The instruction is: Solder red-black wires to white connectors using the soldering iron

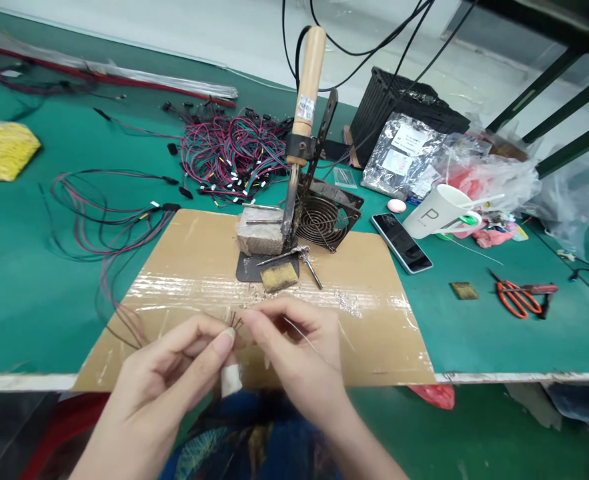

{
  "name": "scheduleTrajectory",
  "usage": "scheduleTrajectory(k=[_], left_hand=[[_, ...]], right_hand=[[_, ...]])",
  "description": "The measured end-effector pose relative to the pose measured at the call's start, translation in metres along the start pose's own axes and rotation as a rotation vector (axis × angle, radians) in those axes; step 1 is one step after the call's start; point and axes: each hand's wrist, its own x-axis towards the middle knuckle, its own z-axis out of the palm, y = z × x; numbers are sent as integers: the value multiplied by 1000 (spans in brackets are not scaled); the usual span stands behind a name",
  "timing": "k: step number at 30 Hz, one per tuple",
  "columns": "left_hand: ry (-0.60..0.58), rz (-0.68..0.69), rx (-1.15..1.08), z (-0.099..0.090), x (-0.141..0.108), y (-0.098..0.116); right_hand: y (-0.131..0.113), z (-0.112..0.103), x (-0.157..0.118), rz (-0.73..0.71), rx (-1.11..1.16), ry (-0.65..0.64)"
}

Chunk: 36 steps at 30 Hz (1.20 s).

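Observation:
Between thumb and fingers, my left hand [179, 367] pinches several thin wires [235, 321] whose ends stick up. Close against it, my right hand [299, 353] has its thumb and forefinger closed at the same wire ends. A thin strand of solder wire [301, 333] runs across the right palm. Below the fingers hangs a small white piece [231, 379], partly hidden. Beyond both hands stands a soldering iron [301, 127] with a wooden handle, tip down in a holder beside a block [260, 230]. A yellowish sponge [279, 276] lies in front of it.
Cardboard [374, 320] covers the table's front middle. A small fan [327, 220] stands behind the iron. Bundled cables [239, 150] lie at the back, looser cables [109, 227] at left. A phone [401, 242], a mug [437, 212] and orange-handled cutters [517, 298] are at right.

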Motion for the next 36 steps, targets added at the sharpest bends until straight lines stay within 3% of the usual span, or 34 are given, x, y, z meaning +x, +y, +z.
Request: scheduleTrajectory(k=[4,11,16,21,27,36], left_hand=[[5,-69,-183,4,-2,-2],[-6,-76,-178,0,-4,-7],[135,-17,-241,4,-4,-4],[137,-21,-157,5,-2,-3],[229,-28,-173,10,-1,-1],[143,46,-106,7,-1,-7]], right_hand=[[-2,-1,-1,5,6,8],[-1,0,-2,14,-53,-2],[-3,2,-4,-86,-115,55],[-4,2,-5,-84,-103,54],[-4,-1,-5,-56,-62,93],[1,2,-7,-97,-108,62]])
